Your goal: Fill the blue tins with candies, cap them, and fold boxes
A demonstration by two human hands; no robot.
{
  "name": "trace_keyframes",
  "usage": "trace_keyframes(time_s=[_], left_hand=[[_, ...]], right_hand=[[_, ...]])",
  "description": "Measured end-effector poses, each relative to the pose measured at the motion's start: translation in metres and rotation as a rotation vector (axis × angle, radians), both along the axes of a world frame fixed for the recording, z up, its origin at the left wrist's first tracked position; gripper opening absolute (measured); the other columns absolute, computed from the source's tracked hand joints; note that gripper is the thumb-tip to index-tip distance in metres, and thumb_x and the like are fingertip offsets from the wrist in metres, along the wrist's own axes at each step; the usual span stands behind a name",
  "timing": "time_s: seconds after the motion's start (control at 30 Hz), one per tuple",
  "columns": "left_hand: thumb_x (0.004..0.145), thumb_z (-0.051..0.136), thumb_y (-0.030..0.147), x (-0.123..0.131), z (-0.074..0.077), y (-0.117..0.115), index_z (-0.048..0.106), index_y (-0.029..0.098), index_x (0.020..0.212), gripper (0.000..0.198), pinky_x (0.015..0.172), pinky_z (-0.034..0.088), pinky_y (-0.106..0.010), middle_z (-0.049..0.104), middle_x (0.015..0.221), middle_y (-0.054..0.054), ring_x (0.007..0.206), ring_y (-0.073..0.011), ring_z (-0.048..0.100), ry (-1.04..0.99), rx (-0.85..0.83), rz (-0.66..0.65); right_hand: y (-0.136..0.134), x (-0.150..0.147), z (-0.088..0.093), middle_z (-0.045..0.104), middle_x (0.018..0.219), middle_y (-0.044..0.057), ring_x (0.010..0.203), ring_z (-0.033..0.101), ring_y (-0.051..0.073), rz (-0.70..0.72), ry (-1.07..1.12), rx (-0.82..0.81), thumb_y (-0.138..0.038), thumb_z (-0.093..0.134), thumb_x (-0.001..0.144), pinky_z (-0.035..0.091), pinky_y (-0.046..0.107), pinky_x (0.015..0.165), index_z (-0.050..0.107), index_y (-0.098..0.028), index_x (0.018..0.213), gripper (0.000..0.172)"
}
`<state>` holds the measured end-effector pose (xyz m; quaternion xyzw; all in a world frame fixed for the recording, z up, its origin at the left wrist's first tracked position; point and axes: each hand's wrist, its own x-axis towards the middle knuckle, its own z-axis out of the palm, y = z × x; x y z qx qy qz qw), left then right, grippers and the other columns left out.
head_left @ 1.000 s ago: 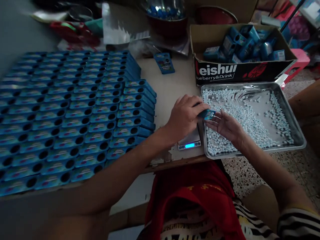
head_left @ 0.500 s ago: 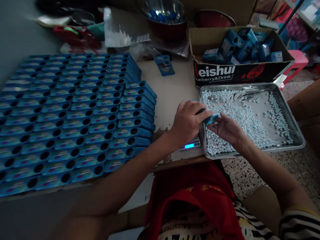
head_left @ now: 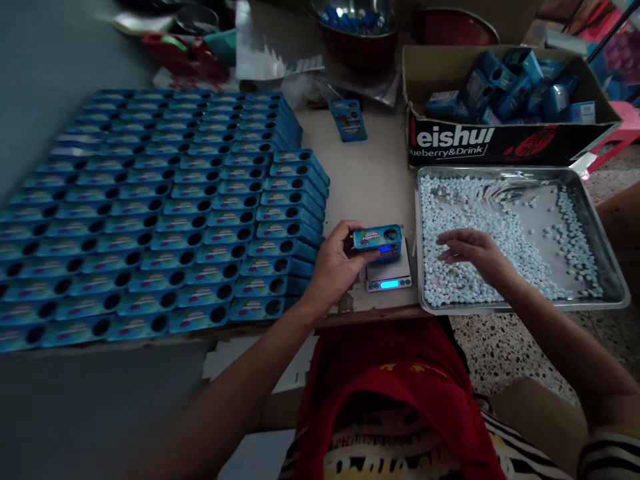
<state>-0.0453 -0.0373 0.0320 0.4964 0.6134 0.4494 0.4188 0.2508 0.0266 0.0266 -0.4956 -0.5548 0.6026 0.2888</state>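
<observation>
- Boxes — blue, laid in tight rows over the left half of the tabletop, each with a round dark window; the rows run close to the front edge.
- Left hand — near the front edge, fingers clamped on one blue box held flat, label up, right over the scale.
- Scale — small, by the front edge just left of the tray; blue display lit.
- Tray — metal, at the tabletop's right end, spread with small pale pellets.
- Right hand — palm down in the tray, fingers loosely apart on the pellets; whether it holds any I cannot tell.
- Carton — behind the tray at the far right corner, heaped with more blue boxes.
</observation>
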Motion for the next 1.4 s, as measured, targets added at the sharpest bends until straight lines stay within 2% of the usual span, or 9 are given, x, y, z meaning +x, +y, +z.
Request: trace_keyframes(time_s=[0.1, 0.17, 0.3, 0.4, 0.5, 0.63, 0.73, 1.13, 1.4], left_hand=[[0.069, 0.086, 0.038, -0.009, -0.012, -0.008, 0.059, 0.024, 0.106, 0.047, 0.089, 0.058, -0.035, 0.069, 0.094, 0.002, 0.091, -0.0202, 0.069, -0.004, -0.041, -0.013], [0.069, 0.086, 0.036, -0.012, -0.017, -0.009, 0.060, 0.023, 0.106, 0.047, 0.092, 0.059, -0.035, 0.070, 0.096, 0.002, 0.093, -0.0201, 0.070, 0.012, -0.039, -0.021], [0.068, 0.087, 0.029, -0.020, -0.011, -0.010, 0.062, 0.023, 0.120, 0.059, 0.104, 0.058, -0.040, 0.073, 0.125, -0.007, 0.118, -0.0247, 0.071, 0.019, 0.013, -0.085], [0.072, 0.087, 0.027, -0.032, 0.008, -0.015, 0.061, 0.024, 0.132, 0.065, 0.113, 0.055, -0.044, 0.070, 0.138, -0.011, 0.134, -0.0273, 0.066, 0.092, 0.064, -0.116], [0.081, 0.083, 0.027, -0.047, 0.033, -0.021, 0.063, 0.023, 0.134, 0.057, 0.119, 0.051, -0.046, 0.070, 0.140, -0.011, 0.137, -0.0264, 0.064, 0.207, 0.120, -0.063], [0.086, 0.083, 0.026, -0.061, 0.059, -0.029, 0.070, 0.021, 0.126, 0.043, 0.119, 0.051, -0.043, 0.074, 0.135, -0.009, 0.129, -0.0252, 0.067, 0.373, 0.237, 0.008], [0.087, 0.083, 0.025, -0.063, 0.069, -0.034, 0.073, 0.026, 0.121, 0.035, 0.112, 0.055, -0.040, 0.076, 0.129, -0.005, 0.123, -0.0253, 0.069, 0.531, 0.317, 0.062], [0.089, 0.078, 0.031, -0.046, 0.069, -0.033, 0.073, 0.030, 0.118, 0.029, 0.092, 0.061, -0.040, 0.074, 0.128, -0.005, 0.119, -0.0303, 0.068, 0.569, 0.183, -0.073], [0.077, 0.085, 0.022, -0.040, 0.056, -0.024, 0.063, 0.024, 0.129, 0.056, 0.110, 0.053, -0.048, 0.070, 0.137, -0.009, 0.131, -0.0343, 0.063, 0.690, 0.107, -0.166]], right_hand=[[0.011, 0.011, 0.006, 0.069, 0.144, 0.014, 0.135, 0.062, 0.038, 0.080, -0.539, 0.525, -0.034, 0.074, 0.094, 0.053, 0.062, 0.110, 0.077, -0.026, 0.120, 0.027], [0.017, 0.014, 0.008, 0.065, 0.149, 0.016, 0.140, 0.055, 0.042, 0.141, -0.767, 0.719, -0.034, 0.074, 0.095, 0.047, 0.067, 0.113, 0.076, -0.026, 0.125, 0.031], [0.020, 0.013, -0.001, 0.073, 0.126, 0.014, 0.118, 0.065, 0.037, 0.398, -0.874, 0.791, -0.037, 0.069, 0.099, 0.051, 0.059, 0.107, 0.075, -0.026, 0.126, 0.030], [0.015, 0.005, -0.011, 0.067, 0.136, 0.017, 0.124, 0.060, 0.040, 0.475, -0.956, 0.827, -0.033, 0.068, 0.095, 0.053, 0.057, 0.102, 0.069, -0.023, 0.136, 0.042], [0.012, -0.006, -0.018, 0.063, 0.139, 0.021, 0.116, 0.065, 0.038, 0.500, -1.058, 0.813, -0.027, 0.063, 0.093, 0.056, 0.051, 0.092, 0.066, -0.020, 0.138, 0.046], [0.016, -0.013, -0.017, 0.073, 0.109, 0.015, 0.083, 0.069, 0.028, 0.509, -1.110, 0.731, -0.024, 0.058, 0.093, 0.051, 0.039, 0.071, 0.073, -0.019, 0.112, 0.025], [0.021, -0.009, -0.010, 0.076, 0.094, 0.009, 0.076, 0.069, 0.024, 0.440, -1.000, 0.690, -0.022, 0.062, 0.086, 0.047, 0.035, 0.069, 0.072, -0.022, 0.100, 0.017], [0.015, 0.002, 0.006, 0.066, 0.066, 0.000, 0.058, 0.057, 0.015, 0.225, -0.703, 0.458, -0.028, 0.068, 0.069, 0.041, 0.030, 0.059, 0.064, -0.023, 0.077, 0.010], [0.014, 0.011, 0.010, 0.065, 0.071, 0.000, 0.062, 0.057, 0.014, 0.195, -0.516, 0.363, -0.030, 0.072, 0.072, 0.042, 0.028, 0.059, 0.064, -0.021, 0.082, 0.015]])
